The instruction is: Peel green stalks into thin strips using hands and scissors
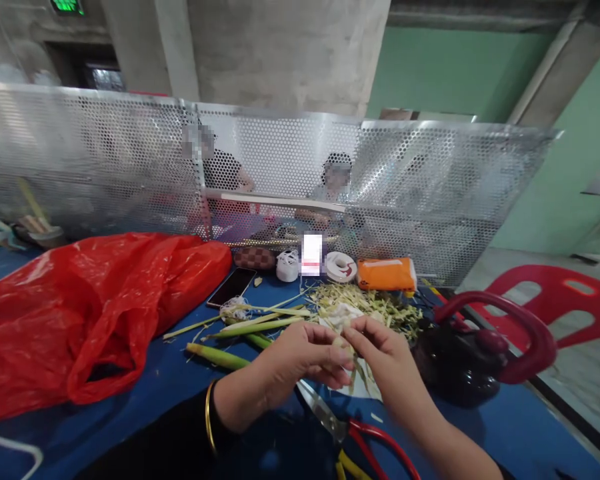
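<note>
My left hand (pixel 307 353) and my right hand (pixel 380 347) meet over the blue table, thumbs and fingers pinched. Between them is a small bundle of pale green plant strips (pixel 356 373), its upper part largely hidden by my fingers. A sheet of white paper (pixel 370 392) lies beneath. Behind my hands spreads a heap of shredded plant strips (pixel 395 312). Green stalks (pixel 217 357) lie left of my left hand. In front of my hands are scissors (pixel 325 415) with red handles, their tip partly hidden by my left hand. Yellow handles (pixel 353 467) show at the bottom edge.
A red plastic bag (pixel 115 300) covers the left side, beside a phone (pixel 233 288). A dark kettle (pixel 457 360) stands close on the right, near a red chair (pixel 575 307). An orange packet (pixel 387 274) and a white spool (pixel 341 268) line a perforated metal screen (pixel 280 153); two people sit beyond.
</note>
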Demonstrator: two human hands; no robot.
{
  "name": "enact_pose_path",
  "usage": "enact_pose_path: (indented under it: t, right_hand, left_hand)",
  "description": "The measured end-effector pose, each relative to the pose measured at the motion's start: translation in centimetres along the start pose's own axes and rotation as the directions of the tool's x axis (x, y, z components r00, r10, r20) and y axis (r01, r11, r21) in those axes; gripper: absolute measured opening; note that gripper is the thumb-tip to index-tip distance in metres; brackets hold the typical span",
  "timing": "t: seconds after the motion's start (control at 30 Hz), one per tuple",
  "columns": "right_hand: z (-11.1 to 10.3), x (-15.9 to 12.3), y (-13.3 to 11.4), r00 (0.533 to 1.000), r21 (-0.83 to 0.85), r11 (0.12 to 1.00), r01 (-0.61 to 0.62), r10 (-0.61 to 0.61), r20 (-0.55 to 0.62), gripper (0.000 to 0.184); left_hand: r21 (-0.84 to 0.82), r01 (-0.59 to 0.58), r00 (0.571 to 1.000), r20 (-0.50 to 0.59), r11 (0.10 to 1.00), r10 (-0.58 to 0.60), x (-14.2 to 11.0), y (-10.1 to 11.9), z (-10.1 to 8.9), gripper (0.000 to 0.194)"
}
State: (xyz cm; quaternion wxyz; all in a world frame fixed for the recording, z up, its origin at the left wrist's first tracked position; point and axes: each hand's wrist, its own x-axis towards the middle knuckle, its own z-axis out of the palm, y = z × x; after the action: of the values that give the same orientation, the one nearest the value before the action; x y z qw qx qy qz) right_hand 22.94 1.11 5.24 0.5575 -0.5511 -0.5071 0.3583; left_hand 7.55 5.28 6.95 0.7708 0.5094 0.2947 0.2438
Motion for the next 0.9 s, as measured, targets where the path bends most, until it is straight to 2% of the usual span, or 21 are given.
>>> enact_pose_path:
  t: [0.23,0.43,0.7,0.8,0.9]
  right_hand:
    - [0.2,-0.1,-0.3,1.0,-0.045,0.999,0.021,-0.02,0.024,0.028]
    - [0.2,0.0,-0.2,0.993,-0.174,0.979,0.109,-0.115,-0.024,0.023]
    - [0.1,-0.4,0.2,0.968,-0.368,0.905,0.212,-0.246,-0.048,0.019]
    - [0.2,-0.5,0.2,0.971,-0.361,0.913,0.192,-0.231,-0.065,0.019]
    - [0.1,-0.5,-0.1,0.984,-0.272,0.952,0.141,-0.164,-0.064,0.022]
  left_hand:
    - [0.043,-0.048,0.989,-0.141,0.998,0.053,0.0,0.1,0.7,0.026]
    - [0.081,-0.13,0.975,-0.169,0.988,0.143,0.2,-0.2,1.2,0.024]
    - [0.03,-0.135,0.972,-0.19,0.99,0.138,0.5,-1.1,1.6,0.037]
    - [0.058,-0.147,0.973,-0.169,0.987,0.155,0.5,-1.3,1.7,0.029]
    - [0.065,-0.158,0.97,-0.176,0.985,0.168,0.4,-1.1,1.6,0.024]
